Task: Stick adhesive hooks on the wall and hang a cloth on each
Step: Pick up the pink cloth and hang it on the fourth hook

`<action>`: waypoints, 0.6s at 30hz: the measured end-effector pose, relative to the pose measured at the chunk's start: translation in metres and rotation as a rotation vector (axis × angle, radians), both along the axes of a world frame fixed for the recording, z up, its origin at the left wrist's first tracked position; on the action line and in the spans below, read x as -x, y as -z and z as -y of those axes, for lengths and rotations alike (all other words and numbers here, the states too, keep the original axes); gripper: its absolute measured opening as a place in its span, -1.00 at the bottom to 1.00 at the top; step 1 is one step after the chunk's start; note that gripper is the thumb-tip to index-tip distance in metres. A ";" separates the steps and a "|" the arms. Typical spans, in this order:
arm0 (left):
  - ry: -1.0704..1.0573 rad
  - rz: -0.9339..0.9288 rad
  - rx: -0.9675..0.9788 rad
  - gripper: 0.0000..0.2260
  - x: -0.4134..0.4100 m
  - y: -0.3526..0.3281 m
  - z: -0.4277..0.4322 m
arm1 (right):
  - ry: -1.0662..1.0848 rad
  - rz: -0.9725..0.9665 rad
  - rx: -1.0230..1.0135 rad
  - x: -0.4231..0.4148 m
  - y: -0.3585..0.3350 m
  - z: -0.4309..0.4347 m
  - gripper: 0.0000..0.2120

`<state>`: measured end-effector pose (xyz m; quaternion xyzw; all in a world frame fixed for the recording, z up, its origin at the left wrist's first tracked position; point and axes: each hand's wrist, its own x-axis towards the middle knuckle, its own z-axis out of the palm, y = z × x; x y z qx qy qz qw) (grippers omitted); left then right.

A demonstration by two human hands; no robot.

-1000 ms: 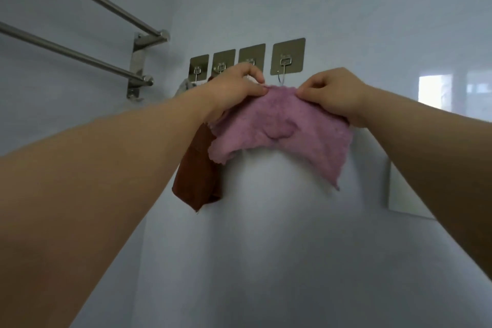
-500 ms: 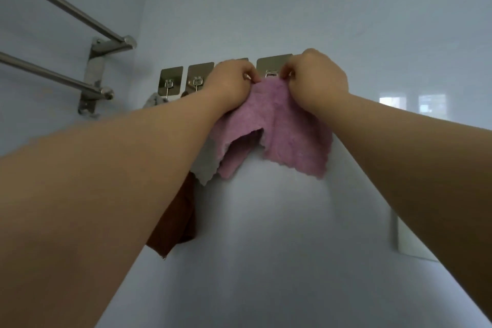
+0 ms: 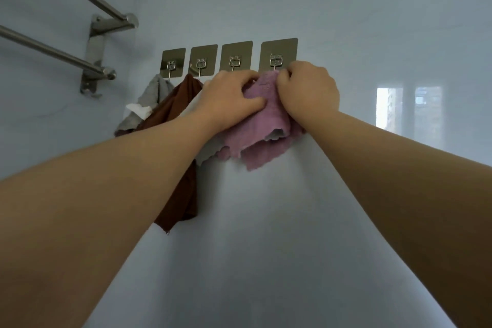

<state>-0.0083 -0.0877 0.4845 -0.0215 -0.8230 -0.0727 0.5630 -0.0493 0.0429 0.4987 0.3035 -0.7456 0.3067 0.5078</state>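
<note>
A person's two bare arms reach up to a pale blue wall [image 3: 266, 234] with four shiny square adhesive hooks in a row. The rightmost hook [image 3: 278, 54] is the landmark here. Directly beneath it, both hands bunch up a pink cloth [image 3: 266, 125]. The left hand [image 3: 229, 96] grips the cloth's left side with curled fingers, and the right hand [image 3: 308, 93] pinches its top edge in a closed fist, touching the hook's lower edge. The hook's wire tip is hidden behind cloth and fingers, so whether the cloth has caught on it cannot be told. Left of the rightmost hook is the third hook [image 3: 236, 56], with a pale cloth [image 3: 210, 153] showing below the left wrist. Further left, the second hook [image 3: 203, 60] holds a brown cloth [image 3: 175, 114], and the far-left hook [image 3: 173, 62] holds a grey cloth [image 3: 157, 93] with a small white patch, too small to read. A steel towel rail [image 3: 53, 53] is mounted far to the left. A bright window reflection [image 3: 407, 109] lies to the right.
</note>
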 end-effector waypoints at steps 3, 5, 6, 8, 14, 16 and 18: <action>0.050 -0.016 -0.115 -0.64 0.002 0.018 -0.002 | -0.120 0.093 0.049 -0.006 0.010 -0.002 -0.72; 0.077 -0.009 -0.196 -0.72 0.004 0.030 -0.007 | -0.232 0.183 0.088 -0.010 0.016 -0.003 -0.72; 0.073 0.004 -0.210 -0.70 0.005 0.036 -0.010 | -0.281 0.229 0.106 -0.012 0.019 -0.004 -0.71; 0.052 0.014 -0.214 -0.59 0.004 0.041 -0.015 | -0.369 0.309 0.147 -0.013 0.022 -0.005 -0.67; -0.158 0.021 -0.142 -0.57 0.004 0.049 -0.023 | -0.422 0.426 0.149 -0.012 0.033 -0.005 -0.77; -0.111 0.056 -0.200 -0.53 0.006 0.053 -0.024 | -0.434 0.456 0.184 -0.012 0.041 -0.007 -0.82; -0.041 0.056 -0.255 -0.48 0.007 0.056 -0.025 | -0.439 0.508 0.228 -0.009 0.050 -0.011 -0.84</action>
